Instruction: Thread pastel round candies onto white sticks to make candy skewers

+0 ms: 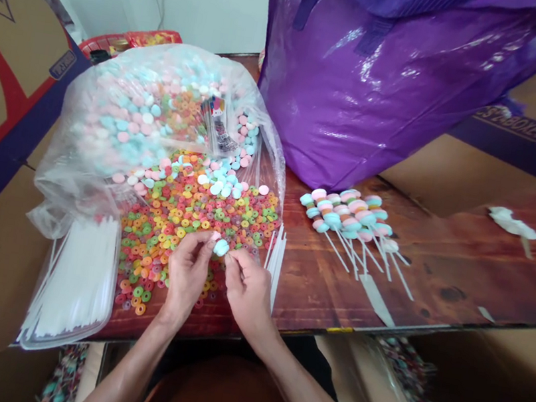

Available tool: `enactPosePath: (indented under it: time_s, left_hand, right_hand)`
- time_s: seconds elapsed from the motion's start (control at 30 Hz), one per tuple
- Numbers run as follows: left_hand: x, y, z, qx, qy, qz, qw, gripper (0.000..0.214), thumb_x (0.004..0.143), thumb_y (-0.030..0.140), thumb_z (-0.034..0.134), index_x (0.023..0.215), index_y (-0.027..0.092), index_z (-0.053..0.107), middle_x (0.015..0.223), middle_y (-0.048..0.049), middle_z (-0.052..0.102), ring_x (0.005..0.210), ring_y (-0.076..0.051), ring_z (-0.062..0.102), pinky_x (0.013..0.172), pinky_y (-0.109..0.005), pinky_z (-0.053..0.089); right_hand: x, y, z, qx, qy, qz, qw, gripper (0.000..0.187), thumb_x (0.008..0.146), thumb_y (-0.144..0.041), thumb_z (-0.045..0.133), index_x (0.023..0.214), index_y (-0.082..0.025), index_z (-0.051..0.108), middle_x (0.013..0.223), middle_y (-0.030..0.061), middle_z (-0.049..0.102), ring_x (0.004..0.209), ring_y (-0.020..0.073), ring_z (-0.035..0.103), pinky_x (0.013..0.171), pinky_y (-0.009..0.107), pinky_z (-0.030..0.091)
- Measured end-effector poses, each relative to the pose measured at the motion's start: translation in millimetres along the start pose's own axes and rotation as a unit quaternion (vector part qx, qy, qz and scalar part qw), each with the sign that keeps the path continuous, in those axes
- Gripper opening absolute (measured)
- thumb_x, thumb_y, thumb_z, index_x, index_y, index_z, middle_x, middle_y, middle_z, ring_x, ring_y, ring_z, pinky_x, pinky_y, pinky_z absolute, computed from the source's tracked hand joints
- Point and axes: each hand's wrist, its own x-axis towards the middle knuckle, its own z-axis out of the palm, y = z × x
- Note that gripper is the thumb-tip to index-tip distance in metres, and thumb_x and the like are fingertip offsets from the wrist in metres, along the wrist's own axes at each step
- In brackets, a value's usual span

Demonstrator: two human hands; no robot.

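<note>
My left hand (187, 271) pinches a pale blue round candy (221, 247) over a spread of small coloured ring candies (185, 215). My right hand (246, 286) is pinched close against that candy from the right; what its fingertips hold is too small to make out. Both hands hover at the near edge of the wooden table (439, 267). Blue, pink and white round candies (223, 184) lie in a heap beyond the rings, on an open clear plastic bag (125, 112).
Finished candy skewers on white sticks (350, 223) lie to the right of the hands. A clear bag of white sticks (77, 283) sits at the left, more sticks (276, 256) beside my right hand. A big purple bag (397, 79) stands behind. Cardboard boxes (8, 54) flank the table.
</note>
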Motion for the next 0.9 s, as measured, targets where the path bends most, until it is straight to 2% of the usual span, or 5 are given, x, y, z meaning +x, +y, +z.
enactPosePath:
  time_s: [0.33,0.47,0.6,0.7,0.9]
  left_hand:
    - [11,4,0.9,-0.003,-0.080,0.002,0.997,0.025,0.089,0.041,0.064,0.102,0.022,0.074,0.100,-0.0058,0.074,0.092,-0.021,0.068,0.085,-0.033,0.054]
    - [32,18,5.4,0.096,-0.096,0.067,0.989,0.028,0.093,0.034,0.056,0.114,0.025,0.072,0.104,-0.0061,0.072,0.082,-0.020,0.066,0.082,-0.036,0.054]
    - [58,25,20.6,0.311,-0.137,0.208,0.917,0.025,0.089,0.014,0.055,0.101,0.024,0.075,0.101,-0.0095,0.067,0.098,-0.027,0.059,0.092,-0.042,0.047]
    - [71,21,32.4,0.415,-0.169,0.240,0.861,0.022,0.088,0.013,0.055,0.087,0.021,0.075,0.094,-0.0119,0.062,0.097,-0.029,0.054,0.087,-0.043,0.046]
    - [74,13,33.6,0.431,-0.152,0.242,0.856,0.020,0.091,0.018,0.054,0.084,0.017,0.073,0.095,-0.0123,0.062,0.096,-0.029,0.052,0.086,-0.041,0.047]
  right_hand:
    - [17,7,-11,0.050,-0.029,0.028,0.998,0.032,0.092,-0.027,0.047,0.061,-0.021,0.048,0.053,-0.0041,0.050,0.051,0.0112,0.047,0.054,0.023,0.036]
    - [14,16,-26,0.046,0.024,0.047,0.998,0.031,0.092,-0.031,0.048,0.063,-0.021,0.050,0.056,-0.0036,0.052,0.052,0.0116,0.048,0.055,0.023,0.037]
    - [8,24,-37,0.043,0.071,0.059,0.995,0.032,0.092,-0.032,0.050,0.061,-0.021,0.049,0.056,-0.0032,0.051,0.055,0.0121,0.048,0.058,0.024,0.038]
    - [5,28,-37,0.052,0.061,0.068,0.994,0.031,0.092,-0.032,0.051,0.063,-0.021,0.050,0.055,-0.0040,0.050,0.053,0.0117,0.047,0.056,0.024,0.036]
    - [2,29,-32,0.054,0.044,0.074,0.995,0.033,0.093,-0.034,0.049,0.063,-0.021,0.050,0.056,-0.0041,0.049,0.053,0.0115,0.047,0.056,0.024,0.036]
